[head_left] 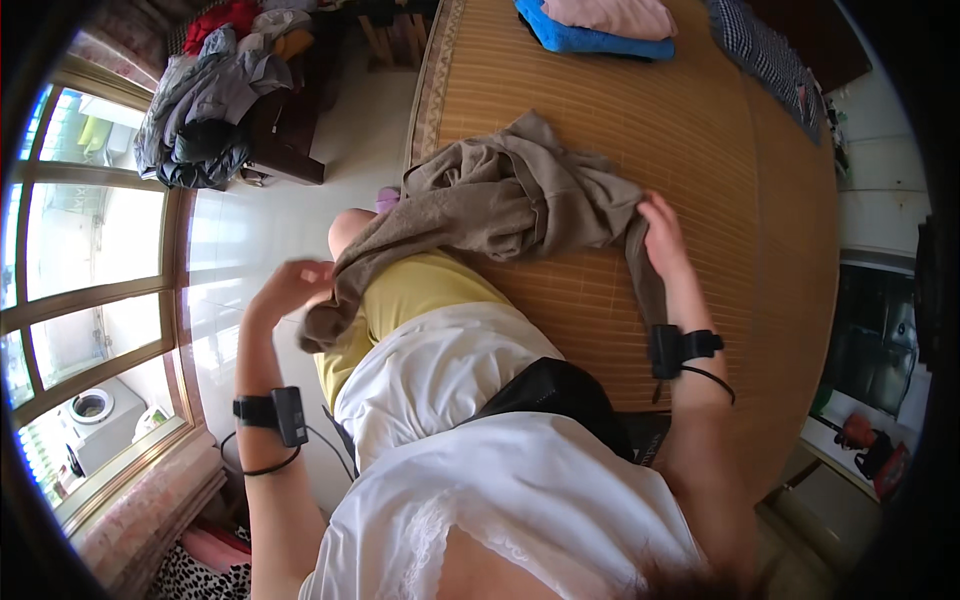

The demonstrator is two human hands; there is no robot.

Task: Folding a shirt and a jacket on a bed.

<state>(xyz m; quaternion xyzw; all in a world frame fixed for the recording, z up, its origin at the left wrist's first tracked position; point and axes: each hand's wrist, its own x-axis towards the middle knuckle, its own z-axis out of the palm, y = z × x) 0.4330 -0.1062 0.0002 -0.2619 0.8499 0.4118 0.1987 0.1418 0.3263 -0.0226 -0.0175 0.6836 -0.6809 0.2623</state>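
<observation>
A brown long-sleeved top (500,200) lies rumpled across my lap and the edge of the woven mat. One sleeve trails to the left over my yellow-clad thigh, its end hanging beside my knee. My right hand (662,235) has its fingers closed on the top's right side, and a strip of the cloth hangs down along that wrist. Next to the left sleeve is my left hand (292,288), fingers bent and a little blurred. Its fingertips meet the sleeve's edge, and whether they grip the cloth is unclear.
The tan woven mat (720,200) covers the bed on my right. At its far side are folded blue and pink cloths (600,28) and a checked cloth (765,60). A clothes pile (215,105) sits on dark furniture at far left, near windows (95,240).
</observation>
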